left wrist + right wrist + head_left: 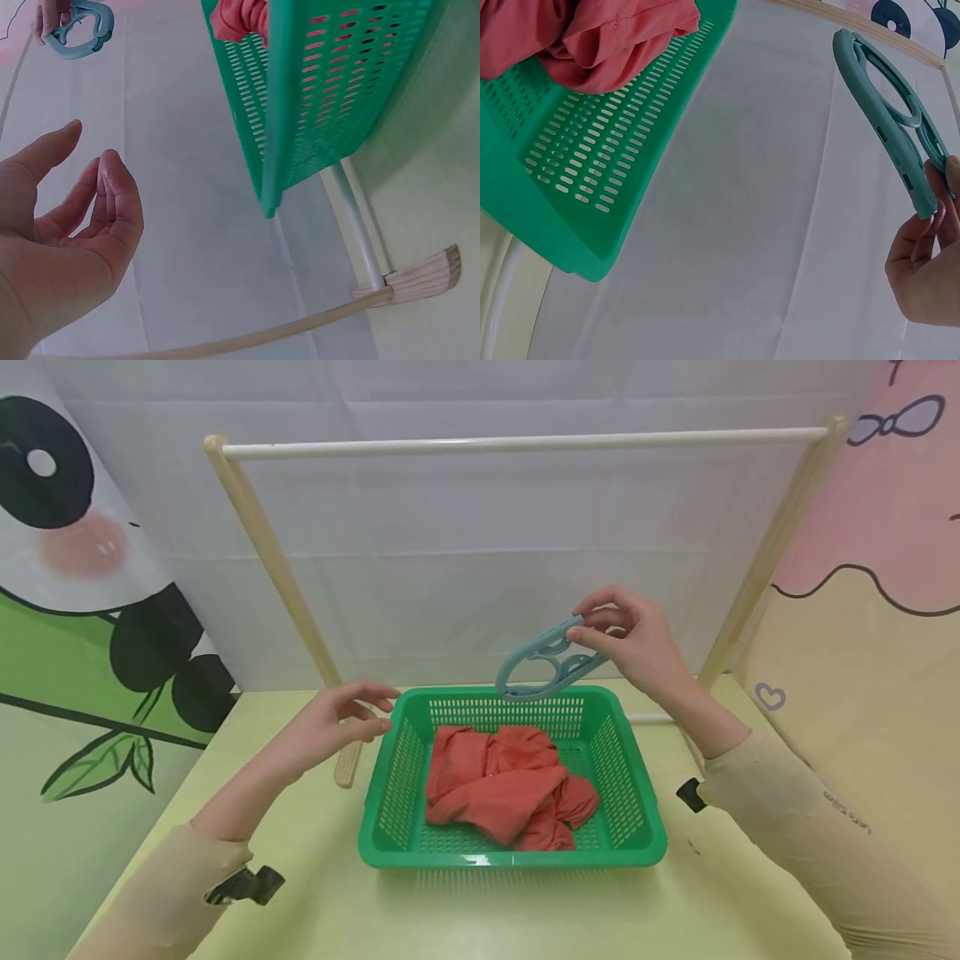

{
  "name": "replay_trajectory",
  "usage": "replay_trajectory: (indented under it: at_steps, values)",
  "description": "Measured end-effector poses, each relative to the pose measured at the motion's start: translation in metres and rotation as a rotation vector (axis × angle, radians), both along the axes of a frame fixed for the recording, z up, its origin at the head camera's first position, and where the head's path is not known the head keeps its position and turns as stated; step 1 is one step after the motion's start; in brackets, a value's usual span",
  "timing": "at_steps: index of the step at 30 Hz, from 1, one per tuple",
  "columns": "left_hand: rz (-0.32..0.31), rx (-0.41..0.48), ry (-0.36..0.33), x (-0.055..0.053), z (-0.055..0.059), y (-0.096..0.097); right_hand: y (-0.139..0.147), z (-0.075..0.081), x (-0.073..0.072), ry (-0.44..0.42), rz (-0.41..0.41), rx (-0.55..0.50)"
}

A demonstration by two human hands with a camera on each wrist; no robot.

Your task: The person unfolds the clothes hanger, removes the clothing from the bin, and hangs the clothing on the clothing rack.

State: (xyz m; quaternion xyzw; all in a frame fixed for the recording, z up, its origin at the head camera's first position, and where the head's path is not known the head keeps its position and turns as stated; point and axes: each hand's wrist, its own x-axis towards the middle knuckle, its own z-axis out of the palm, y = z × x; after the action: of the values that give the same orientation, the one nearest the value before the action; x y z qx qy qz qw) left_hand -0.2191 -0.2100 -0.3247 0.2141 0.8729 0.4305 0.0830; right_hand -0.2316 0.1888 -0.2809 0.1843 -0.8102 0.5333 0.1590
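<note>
In the right hand (637, 639) we see the thumb and fingers clamped on one end of a blue hanger (885, 135), which looks to us like a folding one. Its rounded other end points down and away, near the far rim of the green basket (517, 860) in the head view. Because the hold is only at one end, we judge that the hanger could turn in the fingertips, and a small bump on the rim may knock it out. If it has hinges, as we suppose, uneven pressure could also fold it at a wrong moment.

The fingers of the left hand (330, 731) curve loosely, the thumb apart from them, with nothing between, and the left wrist view shows them clear of the basket. So, should the hanger slip, no second support is ready.

Inside the basket the red cloth (502, 785) lies crumpled; if it were lifted by one corner, we think its folds could catch on the rim. Behind stands the rack (525, 444); a careless reach could push it, and we cannot tell whether it is fixed to the table (315, 893)
</note>
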Motion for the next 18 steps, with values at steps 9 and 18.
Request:
replay_trajectory:
  at_steps: [9, 18]
  values:
    - [-0.068, 0.03, 0.069, -0.017, 0.02, 0.04, -0.008, 0.003, 0.002, -0.01, 0.01, 0.005]
    - [-0.117, 0.098, 0.067, -0.025, 0.021, 0.074, -0.014, 0.003, 0.001, -0.027, 0.014, 0.005]
